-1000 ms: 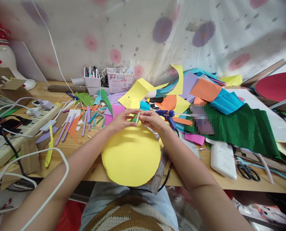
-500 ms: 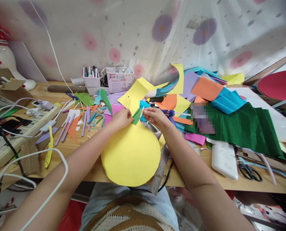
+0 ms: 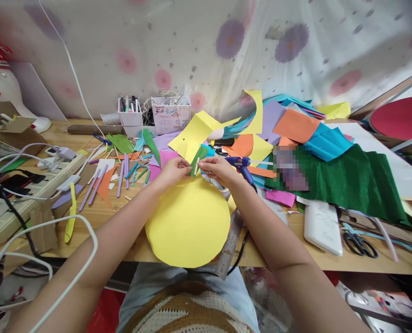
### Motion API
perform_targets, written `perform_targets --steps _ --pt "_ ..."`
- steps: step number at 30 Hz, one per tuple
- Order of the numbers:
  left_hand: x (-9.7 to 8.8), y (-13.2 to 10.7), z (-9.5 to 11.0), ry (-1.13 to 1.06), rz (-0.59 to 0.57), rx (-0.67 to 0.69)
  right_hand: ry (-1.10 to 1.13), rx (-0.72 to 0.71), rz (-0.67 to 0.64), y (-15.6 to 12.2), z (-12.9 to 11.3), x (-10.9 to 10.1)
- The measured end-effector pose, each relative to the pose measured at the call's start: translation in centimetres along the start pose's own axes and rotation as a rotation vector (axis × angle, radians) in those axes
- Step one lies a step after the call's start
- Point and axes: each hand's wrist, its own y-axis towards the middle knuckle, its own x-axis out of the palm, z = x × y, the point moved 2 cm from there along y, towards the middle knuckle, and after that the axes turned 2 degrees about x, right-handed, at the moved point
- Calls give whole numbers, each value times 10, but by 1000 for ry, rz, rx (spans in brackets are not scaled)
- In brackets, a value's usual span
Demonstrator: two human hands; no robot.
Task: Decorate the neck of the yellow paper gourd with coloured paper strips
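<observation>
My left hand [image 3: 173, 169] and my right hand [image 3: 218, 169] meet just beyond the far edge of a large yellow paper disc [image 3: 188, 222] that lies on the wooden table. Between their pinched fingertips they hold a small strip of green paper [image 3: 199, 157] together with a short pale stick [image 3: 196, 166]. The green strip stands up tilted to the right. A blue glue gun [image 3: 241, 165] lies just right of my right hand, its cord running under my forearm.
Loose sheets of coloured paper [image 3: 296, 127] and dark green crepe [image 3: 351, 182] cover the right side. A metal ruler [image 3: 229, 245], white box [image 3: 322, 229] and scissors [image 3: 360, 243] lie near the front edge. Pen holders [image 3: 131, 111] stand at the back; a power strip [image 3: 28, 185] with cables sits left.
The green strip, hidden behind the fingers a second ago, now shows unfolded and upright between both hands. Both hands rose slightly away from the disc's edge.
</observation>
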Motion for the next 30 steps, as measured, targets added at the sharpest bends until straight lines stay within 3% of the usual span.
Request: perform_targets --steps 9,30 --pt "2 -14 2 -239 -53 -166 -161 33 103 5 9 -2" --pt "5 -20 0 -282 -75 -191 -404 85 258 0 7 3"
